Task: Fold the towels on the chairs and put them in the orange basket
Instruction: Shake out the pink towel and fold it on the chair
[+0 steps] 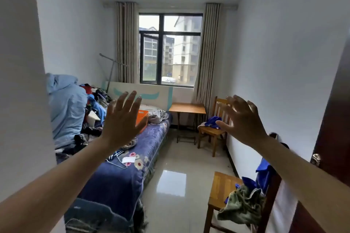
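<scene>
A bed under a blue floral blanket point(121, 176) lies left, the near wooden chair point(221, 187) bears a crumpled olive-green towel point(240, 206), the far wooden chair point(212, 132) what looks like a blue towel point(213, 121), the orange plastic basket point(143, 114) sits on the bed, and left hand point(121, 123) and right hand point(242, 119) hover spread-fingered, empty

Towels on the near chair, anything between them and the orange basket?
Nothing visible. Bare floor lies between the towels on the near chair and the bed where the basket sits. The left hand merely hides part of it.
</scene>
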A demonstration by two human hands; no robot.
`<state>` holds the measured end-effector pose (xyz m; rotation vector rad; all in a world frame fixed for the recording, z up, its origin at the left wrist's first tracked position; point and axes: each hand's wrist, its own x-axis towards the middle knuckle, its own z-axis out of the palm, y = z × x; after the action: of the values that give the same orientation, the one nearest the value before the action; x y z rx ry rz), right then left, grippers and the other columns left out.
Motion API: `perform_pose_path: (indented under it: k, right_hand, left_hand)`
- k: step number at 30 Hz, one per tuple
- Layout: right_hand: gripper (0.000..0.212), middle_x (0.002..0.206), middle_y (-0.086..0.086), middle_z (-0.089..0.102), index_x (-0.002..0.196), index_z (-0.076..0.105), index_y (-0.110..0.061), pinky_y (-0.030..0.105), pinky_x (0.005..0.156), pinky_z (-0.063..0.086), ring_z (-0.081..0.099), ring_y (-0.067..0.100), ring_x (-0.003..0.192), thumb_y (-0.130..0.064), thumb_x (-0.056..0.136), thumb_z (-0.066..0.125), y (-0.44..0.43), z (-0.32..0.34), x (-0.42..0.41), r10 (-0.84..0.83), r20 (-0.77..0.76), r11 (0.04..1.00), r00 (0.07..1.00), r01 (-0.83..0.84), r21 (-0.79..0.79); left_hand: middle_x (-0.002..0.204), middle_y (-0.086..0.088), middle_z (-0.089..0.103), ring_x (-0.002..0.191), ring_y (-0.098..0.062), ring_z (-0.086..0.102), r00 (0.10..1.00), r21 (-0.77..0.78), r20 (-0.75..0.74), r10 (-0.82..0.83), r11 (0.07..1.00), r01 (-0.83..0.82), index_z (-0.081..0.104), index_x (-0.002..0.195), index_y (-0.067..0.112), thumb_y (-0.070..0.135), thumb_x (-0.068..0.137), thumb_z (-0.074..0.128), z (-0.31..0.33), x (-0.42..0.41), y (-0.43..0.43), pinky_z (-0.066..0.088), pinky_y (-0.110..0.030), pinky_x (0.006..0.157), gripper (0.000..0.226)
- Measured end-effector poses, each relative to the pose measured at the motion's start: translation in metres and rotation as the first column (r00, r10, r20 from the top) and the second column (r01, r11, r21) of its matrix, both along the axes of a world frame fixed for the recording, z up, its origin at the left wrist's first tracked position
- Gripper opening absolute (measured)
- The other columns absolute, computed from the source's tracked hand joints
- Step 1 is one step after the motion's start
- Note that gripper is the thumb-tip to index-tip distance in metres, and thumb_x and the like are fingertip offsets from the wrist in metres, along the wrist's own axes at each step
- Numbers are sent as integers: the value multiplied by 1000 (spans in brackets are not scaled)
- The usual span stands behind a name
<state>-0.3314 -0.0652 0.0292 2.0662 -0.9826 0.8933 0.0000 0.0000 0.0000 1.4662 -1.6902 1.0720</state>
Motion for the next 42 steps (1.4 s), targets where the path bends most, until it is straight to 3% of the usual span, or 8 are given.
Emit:
perform_pose_path:
  k: [3, 6, 12, 17, 24, 34, 42]
  right_hand:
    - [54, 116, 21, 63, 112, 65, -9, 62, 83, 44, 60, 43, 107, -41, 68, 61, -24, -11, -13, -17, -14, 1000, 1000, 17, -15]
    - [56, 117, 21, 62, 113, 65, -8, 62, 83, 43, 59, 43, 108, -43, 70, 59, -48, -23, -31, -46, -29, 999, 999, 46, -7]
    - [55, 113, 23, 63, 111, 65, -5, 61, 80, 46, 60, 44, 104, -40, 69, 61, -115, -34, -51, -11, -3, 1000, 1000, 11, -2]
    - [54, 112, 22, 64, 110, 66, -5, 61, 77, 47, 61, 45, 103, -37, 67, 63, -179, -52, -43, 25, 9, 998, 1000, -26, 51]
    - [52, 113, 21, 64, 110, 66, -8, 58, 79, 48, 60, 43, 104, -38, 69, 62, -268, -82, 11, 73, -43, 992, 996, -68, 110]
    - [51, 113, 19, 64, 110, 66, -9, 56, 79, 50, 61, 41, 105, -39, 70, 61, -416, -80, 128, 103, -111, 990, 988, -91, 104]
    - [42, 105, 16, 68, 102, 69, -9, 50, 79, 51, 64, 37, 101, -35, 70, 64, -505, -102, 167, 134, -111, 990, 985, -129, 52]
  left_hand:
    - [128, -20, 56, 119, -30, 41, 999, 47, -35, -8, 999, 10, 42, 122, 7, 54, 95, 14, -6, -22, -28, 45, -52, 87, 61]
    - [126, -21, 57, 118, -28, 39, 1000, 43, 11, -17, 999, 16, 41, 120, 7, 47, 85, 33, -19, -38, -61, 45, -54, 87, 54]
    - [126, -21, 56, 116, -36, 52, 1000, 108, 5, 12, 994, -13, 38, 121, 8, 46, 81, 34, -20, -63, -128, 44, -53, 88, 56]
    - [128, -20, 55, 118, -33, 46, 999, 175, 11, 39, 984, -40, 41, 122, 8, 46, 80, 36, -33, -62, -174, 42, -54, 91, 57]
    - [129, -20, 54, 118, -39, 50, 990, 329, -14, 140, 936, -128, 48, 122, 5, 44, 77, 37, -61, -14, -235, 42, -60, 87, 60]
    - [125, -20, 54, 118, -39, 46, 980, 324, -123, 155, 940, -108, 40, 117, 8, 43, 77, 34, -65, 101, -366, 42, -61, 85, 53]
    - [126, -20, 55, 119, -37, 47, 986, 383, -104, 127, 920, -78, 53, 117, 3, 44, 80, 36, -96, 143, -475, 42, -59, 88, 58]
